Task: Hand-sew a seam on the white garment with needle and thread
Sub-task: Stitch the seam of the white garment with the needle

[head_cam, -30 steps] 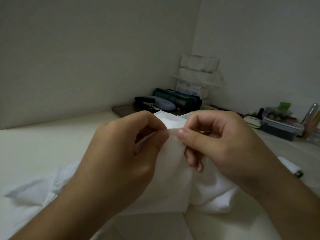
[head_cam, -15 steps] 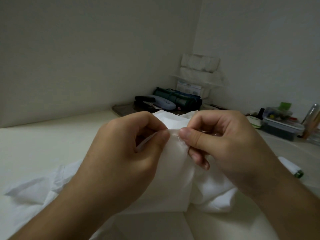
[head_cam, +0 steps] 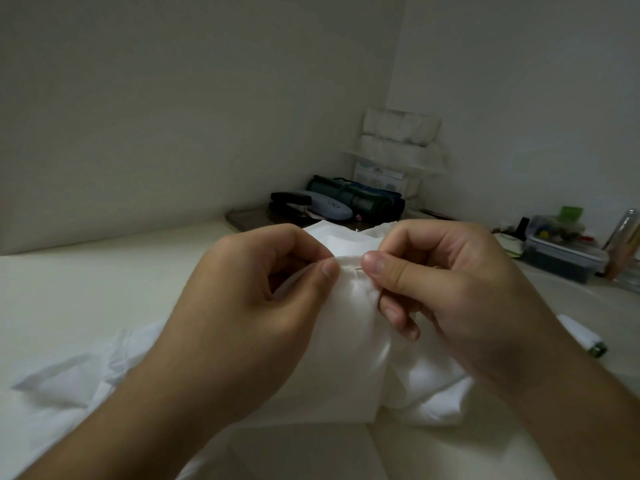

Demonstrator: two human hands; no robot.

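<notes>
- Pinching the fold: left hand has thumb and forefinger clamped on the raised edge of the garment, held up off the table.
- Right hand is closed too, thumb and forefinger nipped on the needle, from what I can see. Only a tiny sliver of metal shows between the two thumbs.
- Needle looks like it lies sideways along the fold, pointing from the right hand toward the left. The thumbs are nearly touching, so I'd guess the next push or pull runs along that line.
- Thread itself? Can't make it out.
- Room-wise: rest of the garment is slumped toward the near table edge, a white spool sits off to the right, clutter is well back in the corner. Plenty of space to draw out to the right.
</notes>
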